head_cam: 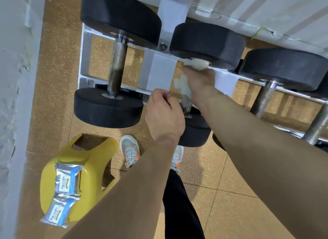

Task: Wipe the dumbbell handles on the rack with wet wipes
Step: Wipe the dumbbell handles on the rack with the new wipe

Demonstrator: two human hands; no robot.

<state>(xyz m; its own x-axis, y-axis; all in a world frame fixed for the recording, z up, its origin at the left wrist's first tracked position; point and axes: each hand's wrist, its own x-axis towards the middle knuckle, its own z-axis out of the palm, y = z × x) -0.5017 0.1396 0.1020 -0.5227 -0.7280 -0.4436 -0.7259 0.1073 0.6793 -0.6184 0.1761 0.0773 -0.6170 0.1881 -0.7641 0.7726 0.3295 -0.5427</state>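
Black dumbbells lie on a white rack (159, 68). My right hand (198, 80) grips a white wet wipe (183, 86) wrapped round the handle of the middle dumbbell (207, 43), close under its far head. The handle is mostly hidden by my hand and the wipe; a short knurled part (187, 108) shows below. My left hand (164, 114) hovers beside that lower part with curled fingers; what it holds cannot be made out. The left dumbbell (118, 66) shows its bare knurled handle.
A yellow plastic stool (92, 158) stands on the floor at the lower left with two wet-wipe packs (68, 181) on it. My shoes (130, 151) stand close to the rack. More dumbbells (284, 68) lie to the right. A white wall runs along the left.
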